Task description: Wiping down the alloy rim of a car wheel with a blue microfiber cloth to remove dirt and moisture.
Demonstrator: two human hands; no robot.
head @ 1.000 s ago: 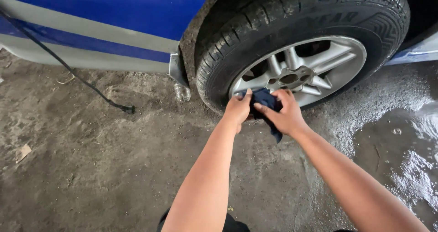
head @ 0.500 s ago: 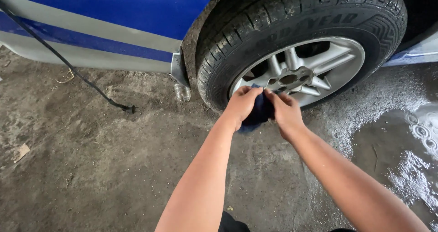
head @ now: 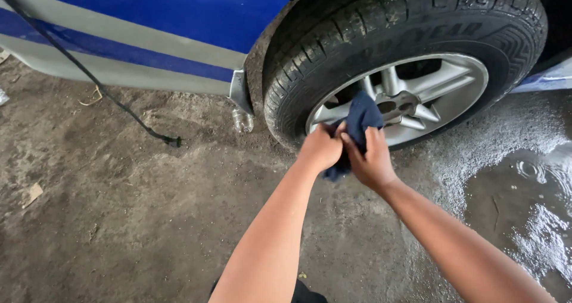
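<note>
Both hands grip a dark blue rag [head: 359, 124] together: left hand [head: 320, 149] and right hand [head: 370, 161] clamp it against the silver wheel [head: 429, 94].

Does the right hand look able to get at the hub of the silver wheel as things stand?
Probably yes: the right hand is beside the silver wheel, and only the dark blue cloth it holds lies toward the hub.
</note>
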